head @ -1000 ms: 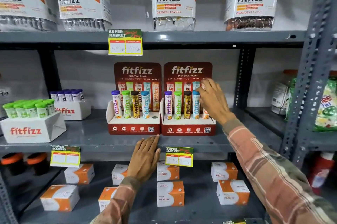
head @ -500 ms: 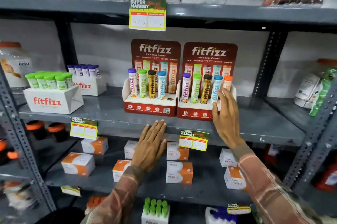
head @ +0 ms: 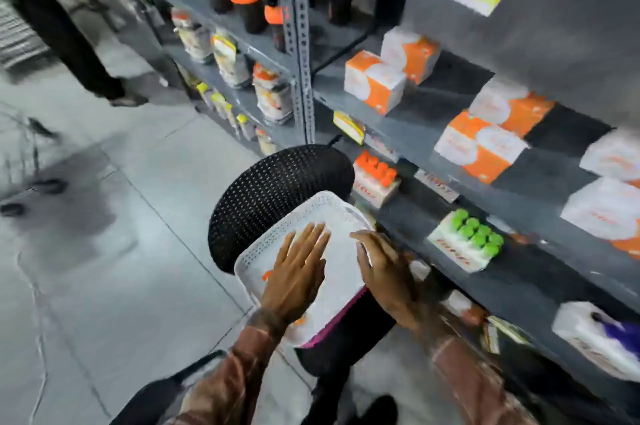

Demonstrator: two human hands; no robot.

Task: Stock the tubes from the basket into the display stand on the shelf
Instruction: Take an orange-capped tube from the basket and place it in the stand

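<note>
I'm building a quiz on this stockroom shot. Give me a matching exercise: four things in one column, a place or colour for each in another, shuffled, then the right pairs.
Things:
1. left hand
2. right hand
3. white basket
4. black chair back

Descriptions:
A. perforated dark mesh, rising behind the basket
B. laid flat, fingers spread, over the basket's middle
C. at the basket's edge nearest the shelves
D. pale perforated tray resting on the chair

Pairs: 1-B, 2-C, 3-D, 4-A
</note>
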